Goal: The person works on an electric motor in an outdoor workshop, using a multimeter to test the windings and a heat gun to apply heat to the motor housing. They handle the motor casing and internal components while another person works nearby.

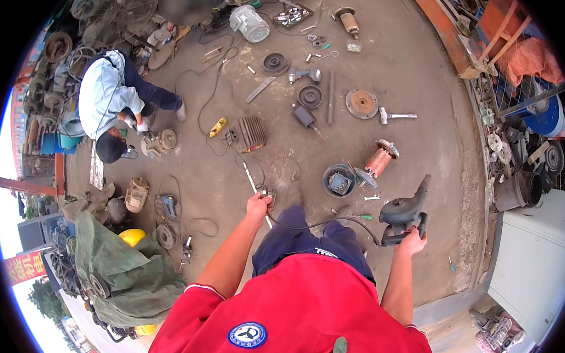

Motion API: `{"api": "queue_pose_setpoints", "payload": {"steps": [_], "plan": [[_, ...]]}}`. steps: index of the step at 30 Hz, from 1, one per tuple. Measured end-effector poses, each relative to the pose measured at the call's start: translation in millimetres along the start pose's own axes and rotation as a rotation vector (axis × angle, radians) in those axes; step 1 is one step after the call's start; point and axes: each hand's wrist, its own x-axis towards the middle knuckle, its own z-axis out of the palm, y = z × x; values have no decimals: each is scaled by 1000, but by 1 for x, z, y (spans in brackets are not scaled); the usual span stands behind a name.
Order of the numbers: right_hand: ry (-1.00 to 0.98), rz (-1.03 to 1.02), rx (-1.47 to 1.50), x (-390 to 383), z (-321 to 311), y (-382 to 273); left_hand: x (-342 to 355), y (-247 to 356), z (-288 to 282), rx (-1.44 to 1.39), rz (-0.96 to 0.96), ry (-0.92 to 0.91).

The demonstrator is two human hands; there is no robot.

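"So, gripping what with the right hand [412,241]?"

"Clamped on the handle [423,227] of a dark grey blower [402,212], between three and four o'clock from the middle of the view. Aiming its nozzle [425,183] toward twelve."

"And doing what with the left hand [259,204]?"

"Curled tight just off the middle, toward seven o'clock, on something small. Cannot tell exactly on what. Close to a thin white strip [250,176], slanting from eleven toward five."

"Trailing any cord?"

"Yes, a dark cord [344,218] from the rear of the blower across the dark blue trousers [292,237], toward the left hand. Holding both hands well apart, on either side of those trousers."

"Lying near the blower?"

"Toward three o'clock, a round tub [326,180] with a grey motor part [339,183] inside, just beside a copper-red rotor [377,163]. Also a wrench [371,198], and toward four a screwdriver [365,217] with a green handle."

"And farther out?"

"At two, a hammer [398,116] near a round plate [362,103]. At eleven, a finned metal casing [252,132], and well beyond it a grey motor [249,23]. Toward ten, another person [103,90] in a light blue top [100,102], bending over with gloved hands [138,124] near a round metal part [160,144]. At eight, a green cover [120,289] against a yellow helmet [132,237]. At twelve, near the far edge, a tray [278,22] of small metal pieces [294,15]."
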Motion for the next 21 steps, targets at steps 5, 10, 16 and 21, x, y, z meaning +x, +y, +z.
{"api": "queue_pose_setpoints", "payload": {"steps": [5,10,16,21], "plan": [[-352,-6,-90,-78,60,7,44,-12,-78,-206,-8,25],[-679,176,-198,-184,137,42,69,-6,-171,-279,26,211],[-913,-430,-764,-292,233,121,54,-33,-266,-232,55,392],[-921,-391,-865,-357,289,112,31,-55,-296,-247,92,455]]}}
